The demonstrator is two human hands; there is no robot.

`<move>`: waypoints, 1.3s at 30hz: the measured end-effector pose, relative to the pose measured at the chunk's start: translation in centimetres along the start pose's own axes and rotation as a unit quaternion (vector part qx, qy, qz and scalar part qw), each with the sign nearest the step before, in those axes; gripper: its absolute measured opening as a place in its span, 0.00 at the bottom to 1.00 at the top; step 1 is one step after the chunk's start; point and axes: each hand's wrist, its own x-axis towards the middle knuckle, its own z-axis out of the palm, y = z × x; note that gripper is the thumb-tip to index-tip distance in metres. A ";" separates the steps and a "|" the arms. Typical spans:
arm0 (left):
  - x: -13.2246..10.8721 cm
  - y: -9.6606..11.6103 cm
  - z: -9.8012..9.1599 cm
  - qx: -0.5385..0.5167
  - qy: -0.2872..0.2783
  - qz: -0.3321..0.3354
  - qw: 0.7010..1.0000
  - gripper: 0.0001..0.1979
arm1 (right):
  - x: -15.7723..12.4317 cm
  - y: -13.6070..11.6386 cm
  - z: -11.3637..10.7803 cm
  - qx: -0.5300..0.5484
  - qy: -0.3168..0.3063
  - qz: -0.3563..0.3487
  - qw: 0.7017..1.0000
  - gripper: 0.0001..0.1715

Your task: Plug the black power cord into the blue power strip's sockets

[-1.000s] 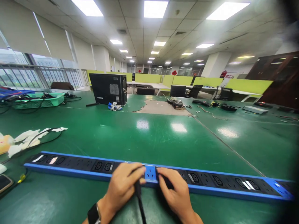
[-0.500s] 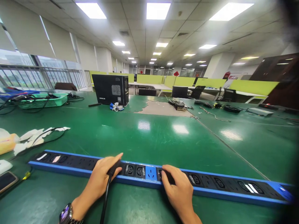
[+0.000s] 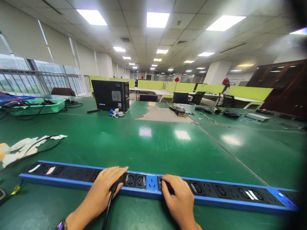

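A long power strip (image 3: 151, 182) with a blue frame and rows of black sockets lies across the near part of the table. My left hand (image 3: 107, 182) is closed around a black power plug (image 3: 116, 184) at the strip, left of centre. Its black cord runs down toward me past my wrist. Whether the plug is seated in a socket is hidden by my fingers. My right hand (image 3: 178, 196) grips the strip just right of the blue socket, thumb and forefinger curled over its black face. What lies beneath those fingers is partly hidden.
The green table (image 3: 124, 143) bears white gloves (image 3: 26, 147) at left and a green basket (image 3: 40, 108) with cables behind them. A black computer case (image 3: 110, 95) stands at the back, blue-and-white gloves (image 3: 116, 113) before it. Loose parts (image 3: 179, 110) lie on a bare patch.
The view has tilted up and shifted slightly, so the table and strip sit lower and further left. Both hands keep their places on the strip.
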 end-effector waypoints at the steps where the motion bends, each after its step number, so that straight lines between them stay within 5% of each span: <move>1: -0.1 -0.1 0.0 -0.002 0.002 -0.006 1.000 0.26 | 0.1 -0.1 0.0 -0.002 0.002 -0.001 1.000 0.06; 10: -0.6 -0.8 0.2 0.020 0.020 0.037 0.999 0.21 | 0.6 1.4 -1.2 -0.114 0.080 0.057 0.989 0.12; 16: -1.0 -0.8 0.8 -0.004 0.044 0.005 0.999 0.17 | 0.1 2.5 -0.8 -0.140 -0.023 0.160 0.977 0.16; 21: 0.3 2.0 0.9 -0.107 0.147 -0.055 0.982 0.18 | 0.4 1.8 -1.1 -0.137 -0.085 0.201 0.966 0.16; 25: 2.9 6.4 2.9 -0.128 0.044 -0.006 0.991 0.18 | 0.5 1.6 -1.4 -0.127 -0.079 0.192 0.970 0.15; 29: 4.7 9.0 4.5 -0.102 0.016 -0.037 0.994 0.16 | 0.6 1.4 -1.5 -0.125 -0.080 0.191 0.970 0.14; 39: 5.1 7.9 4.1 -0.056 -0.001 -0.044 0.997 0.16 | 0.6 1.6 -1.5 -0.126 -0.071 0.197 0.970 0.12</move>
